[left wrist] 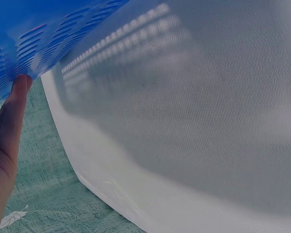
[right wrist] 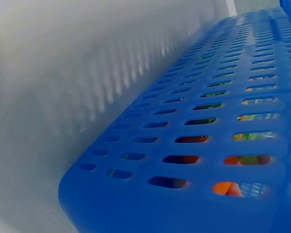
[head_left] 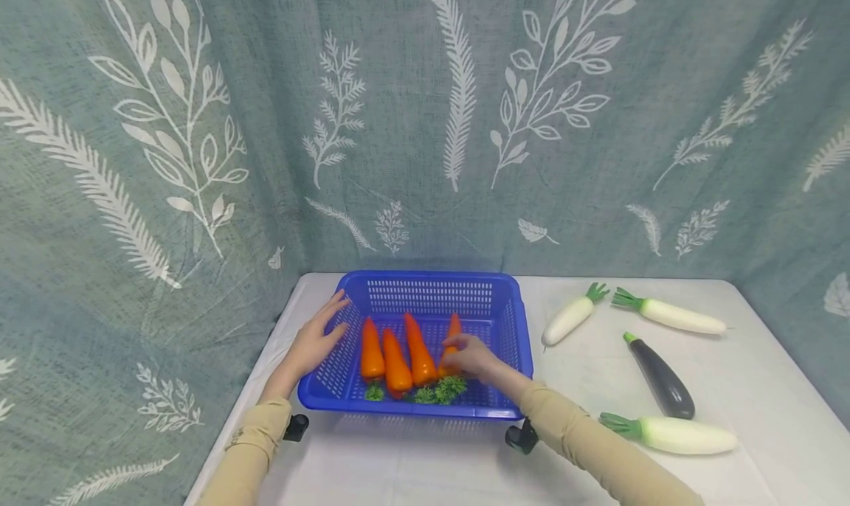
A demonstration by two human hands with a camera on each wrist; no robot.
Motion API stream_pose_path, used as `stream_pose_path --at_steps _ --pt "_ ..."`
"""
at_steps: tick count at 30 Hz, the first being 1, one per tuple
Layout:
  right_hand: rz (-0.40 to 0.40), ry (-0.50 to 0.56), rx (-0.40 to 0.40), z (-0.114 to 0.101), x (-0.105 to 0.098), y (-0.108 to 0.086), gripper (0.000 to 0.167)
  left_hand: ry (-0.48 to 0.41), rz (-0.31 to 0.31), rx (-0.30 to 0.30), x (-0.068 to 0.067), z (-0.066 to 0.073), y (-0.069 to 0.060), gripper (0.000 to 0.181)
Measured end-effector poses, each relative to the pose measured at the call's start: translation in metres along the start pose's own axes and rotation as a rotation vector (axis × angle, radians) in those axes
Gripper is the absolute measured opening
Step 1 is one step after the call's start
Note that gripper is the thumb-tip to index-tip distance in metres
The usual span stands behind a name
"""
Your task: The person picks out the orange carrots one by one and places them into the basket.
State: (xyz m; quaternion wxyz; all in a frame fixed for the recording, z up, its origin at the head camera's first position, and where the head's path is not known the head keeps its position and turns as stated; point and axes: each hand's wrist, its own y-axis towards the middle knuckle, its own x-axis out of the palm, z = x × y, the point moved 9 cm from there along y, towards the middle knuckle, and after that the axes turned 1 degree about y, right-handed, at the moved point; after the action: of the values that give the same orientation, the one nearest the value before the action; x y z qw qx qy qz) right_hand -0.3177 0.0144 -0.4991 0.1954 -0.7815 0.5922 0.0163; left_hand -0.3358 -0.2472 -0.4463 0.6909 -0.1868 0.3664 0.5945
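Observation:
A blue perforated plastic basket (head_left: 425, 410) stands on the white table and holds several orange carrots (head_left: 396, 366) with green leafy tops. My left hand (head_left: 312, 347) is at the basket's left wall, its fingers fairly straight along the rim and the thumb spread apart. In the left wrist view, fingers (left wrist: 12, 116) of that hand touch the outside of the basket (left wrist: 53, 29). Inside the basket, my right hand (head_left: 473, 357) has its fingers curled on the rightmost carrot (head_left: 454, 325), partly covering it. The right wrist view shows only the basket's slotted wall (right wrist: 184, 145), not the hand.
To the basket's right lie a white radish (head_left: 571, 320), a second radish (head_left: 684, 317), a dark eggplant (head_left: 662, 379) and a third radish (head_left: 687, 435). A green leaf-patterned curtain (head_left: 412, 122) hangs behind the table. Black devices (head_left: 522, 437) are strapped under both wrists.

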Motion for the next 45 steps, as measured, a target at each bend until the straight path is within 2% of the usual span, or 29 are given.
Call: stream_pose_path --at_steps 12,19,23,36,45 --pt "-0.018 -0.036 0.017 0.002 0.006 0.001 0.047 0.01 0.011 0.007 0.001 -0.001 -0.001 0.047" --pt "-0.008 -0.059 -0.017 -0.002 0.005 0.0 0.049 0.018 0.018 0.014 0.001 0.0 -0.002 0.047" --pt "-0.003 -0.056 -0.009 -0.001 0.004 0.0 0.049 0.017 0.014 0.008 0.001 0.0 -0.002 0.047" --pt "0.03 -0.019 -0.014 -0.002 0.0 0.0 0.043 0.016 0.006 -0.005 -0.001 0.002 -0.002 0.047" --pt "0.093 -0.059 -0.073 -0.008 -0.008 0.0 0.035 0.022 -0.001 -0.013 -0.001 0.001 0.0 0.047"
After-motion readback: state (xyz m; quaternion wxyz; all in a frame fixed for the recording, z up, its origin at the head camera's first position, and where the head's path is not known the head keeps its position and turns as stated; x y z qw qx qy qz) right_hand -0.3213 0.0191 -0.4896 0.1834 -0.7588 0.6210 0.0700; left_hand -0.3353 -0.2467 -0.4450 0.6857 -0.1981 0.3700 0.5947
